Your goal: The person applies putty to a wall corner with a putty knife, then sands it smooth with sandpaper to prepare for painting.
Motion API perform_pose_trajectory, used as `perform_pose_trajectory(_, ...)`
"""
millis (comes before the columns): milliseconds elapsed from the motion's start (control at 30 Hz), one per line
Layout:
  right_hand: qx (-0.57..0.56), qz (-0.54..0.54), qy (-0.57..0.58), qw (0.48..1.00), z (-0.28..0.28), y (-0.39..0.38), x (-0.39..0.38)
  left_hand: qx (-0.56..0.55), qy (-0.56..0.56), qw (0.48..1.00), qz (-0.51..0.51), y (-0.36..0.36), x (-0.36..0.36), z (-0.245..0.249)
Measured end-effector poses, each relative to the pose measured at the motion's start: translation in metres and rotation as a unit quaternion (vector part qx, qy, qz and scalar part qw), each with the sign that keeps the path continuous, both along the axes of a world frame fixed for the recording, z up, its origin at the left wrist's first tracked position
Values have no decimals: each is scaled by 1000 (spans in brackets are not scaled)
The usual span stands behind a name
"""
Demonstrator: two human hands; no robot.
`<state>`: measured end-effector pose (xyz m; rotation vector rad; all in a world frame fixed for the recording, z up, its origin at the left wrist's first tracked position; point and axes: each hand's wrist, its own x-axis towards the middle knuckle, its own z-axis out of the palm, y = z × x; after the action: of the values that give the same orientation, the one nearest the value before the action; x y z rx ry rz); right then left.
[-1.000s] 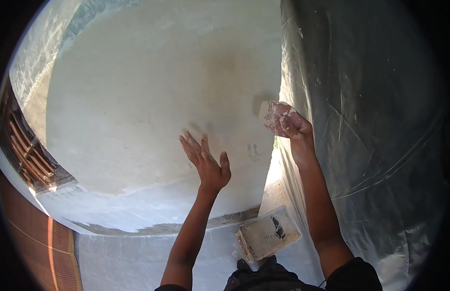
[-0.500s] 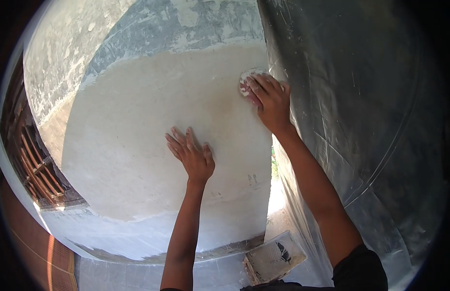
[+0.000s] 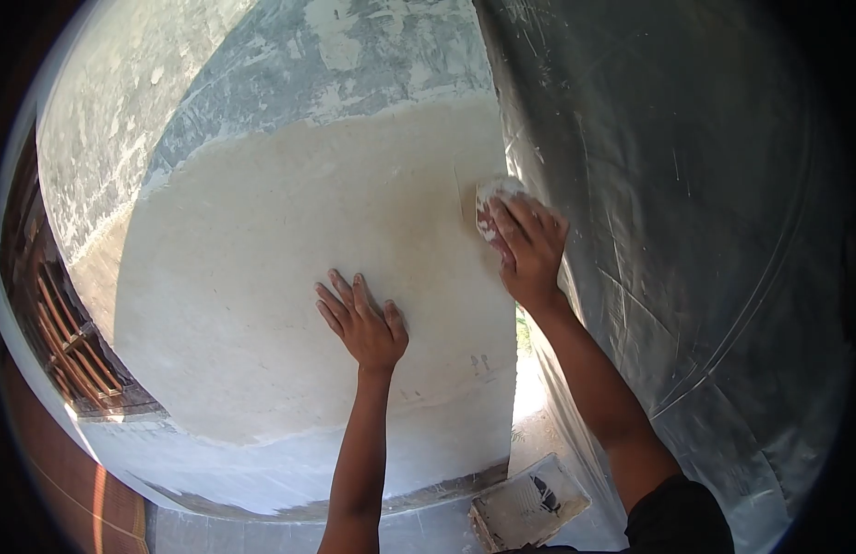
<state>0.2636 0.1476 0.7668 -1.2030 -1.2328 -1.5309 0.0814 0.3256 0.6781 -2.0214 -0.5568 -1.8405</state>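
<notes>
My left hand (image 3: pixel 363 323) lies flat against the pale, smoothed part of the wall (image 3: pixel 280 222), fingers spread and dusted white. Higher and to the right, my right hand (image 3: pixel 531 245) is closed round a reddish pad smeared with white (image 3: pixel 491 205). The pad is at the wall's right edge, where the wall meets a dark plastic sheet; its exact kind is hard to make out under the fingers. A faint upright line shows on the wall just left of the pad.
A dark plastic sheet (image 3: pixel 686 231) hangs along the right side. Below stands a whitish, smeared tray (image 3: pixel 529 503) with a dark patch in it. A wooden lattice opening (image 3: pixel 77 342) is at left. Rougher grey wall (image 3: pixel 262 83) spans the top.
My right hand has slid down and slightly right along the wall's edge with the pad. My left hand stays about where it was on the wall. The whole view has shifted a little.
</notes>
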Motion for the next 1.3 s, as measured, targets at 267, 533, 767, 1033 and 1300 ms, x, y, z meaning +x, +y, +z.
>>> perform_pose_trajectory(267, -16, -14, 59, 998, -45, 31, 18, -2, -5, 1000, 0, -1, 2, 2)
perform_pose_trajectory(533, -12, -13, 54, 998, -25, -1, 2, 0, -2, 1000, 8, -2, 1, 0)
perform_pose_trajectory(767, -36, -57, 65, 996, -36, 31, 8, -11, 5, 1000, 7, -4, -1, -2)
perform_pose_trajectory(1033, -66, 19, 43, 997, -54, -4, -26, -9, 7, 1000, 19, -4, -1, -1)
perform_pose_trajectory(1300, -61, -49, 18, 997, -20, 39, -21, -10, 18, 1000, 22, -4, -3, -1)
